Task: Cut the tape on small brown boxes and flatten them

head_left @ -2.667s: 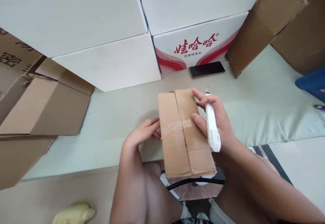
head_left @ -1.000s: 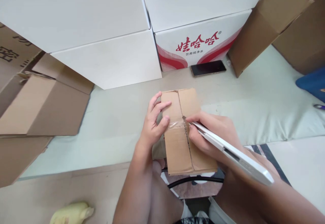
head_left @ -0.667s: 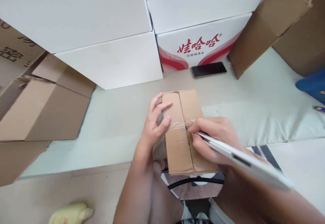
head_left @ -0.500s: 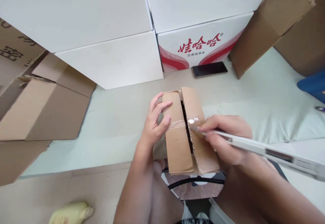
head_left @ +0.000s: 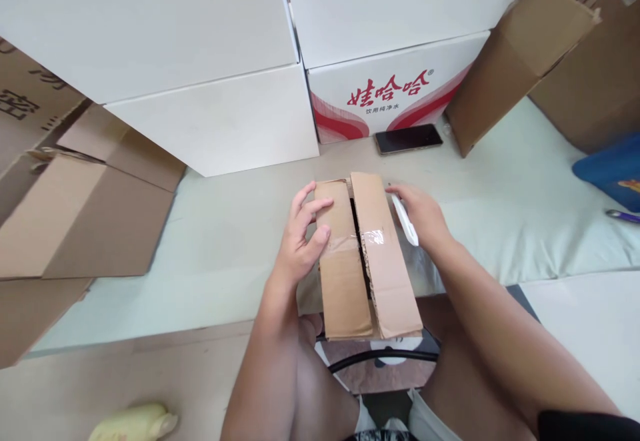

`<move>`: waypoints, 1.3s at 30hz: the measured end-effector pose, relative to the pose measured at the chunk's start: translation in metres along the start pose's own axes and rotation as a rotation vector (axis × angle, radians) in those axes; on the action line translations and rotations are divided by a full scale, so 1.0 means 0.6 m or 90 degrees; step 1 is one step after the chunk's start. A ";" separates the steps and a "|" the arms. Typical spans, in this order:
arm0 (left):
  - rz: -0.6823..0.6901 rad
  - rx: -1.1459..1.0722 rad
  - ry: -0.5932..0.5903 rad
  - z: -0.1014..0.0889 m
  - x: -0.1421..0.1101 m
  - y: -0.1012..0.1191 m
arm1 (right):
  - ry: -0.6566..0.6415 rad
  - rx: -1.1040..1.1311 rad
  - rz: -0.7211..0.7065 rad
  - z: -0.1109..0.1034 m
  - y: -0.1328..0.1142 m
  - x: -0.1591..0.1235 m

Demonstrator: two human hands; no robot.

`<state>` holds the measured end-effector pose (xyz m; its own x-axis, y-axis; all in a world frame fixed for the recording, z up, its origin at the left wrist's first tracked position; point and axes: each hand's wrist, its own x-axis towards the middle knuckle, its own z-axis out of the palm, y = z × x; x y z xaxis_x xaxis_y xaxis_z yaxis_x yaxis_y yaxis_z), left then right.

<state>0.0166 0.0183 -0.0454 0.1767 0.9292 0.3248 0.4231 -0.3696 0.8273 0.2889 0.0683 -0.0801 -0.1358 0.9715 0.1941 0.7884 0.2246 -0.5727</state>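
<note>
A small cardboard box (head_left: 347, 292) stands in front of me at the table's near edge. Its two top flaps leave a dark slit between them, and clear tape shows on both flaps, parted at the slit. My left hand (head_left: 301, 240) grips the box's left side, with thumb and fingers on the left flap. At the box's right side, my right hand (head_left: 424, 213) is closed around a white utility knife (head_left: 406, 222). The knife's handle end points toward me; its blade is out of sight.
White cartons (head_left: 215, 124) are stacked at the back, with a black phone (head_left: 409, 139) before the one with red print. Brown cardboard boxes stand left (head_left: 107, 221) and right (head_left: 520, 48). A blue object (head_left: 613, 173) and a pen (head_left: 624, 216) lie far right. A yellow bottle (head_left: 133, 422) is at lower left.
My right hand has moved from the slit over to the box's right side, turning the utility knife with it. My left hand stays on the box.
</note>
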 end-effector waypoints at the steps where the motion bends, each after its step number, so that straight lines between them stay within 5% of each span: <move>1: -0.002 -0.003 -0.001 0.000 0.000 0.000 | -0.012 -0.005 -0.004 0.004 0.004 0.001; 8: 0.010 0.017 0.001 -0.002 0.000 -0.002 | -0.069 -0.042 -0.007 0.019 0.019 0.008; 12: 0.034 0.040 0.005 -0.002 0.000 -0.003 | 0.047 0.058 -0.031 0.001 0.000 0.005; 16: 0.058 0.059 0.005 -0.003 0.000 -0.005 | 0.138 0.244 -0.217 -0.041 -0.061 -0.016; 21: 0.076 0.058 0.013 -0.001 0.000 -0.006 | -0.023 0.222 -0.432 -0.066 -0.110 -0.052; 32: 0.087 0.068 0.027 0.000 -0.004 0.014 | 0.094 0.336 -0.413 -0.048 -0.110 -0.054; 39: 0.097 0.115 -0.100 -0.009 -0.019 0.069 | 0.079 0.346 -0.411 -0.040 -0.114 -0.057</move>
<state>0.0275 -0.0074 -0.0125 0.3796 0.8555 0.3523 0.5298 -0.5132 0.6753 0.2541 0.0177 -0.0285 -0.3672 0.6329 0.6816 0.1781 0.7671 -0.6163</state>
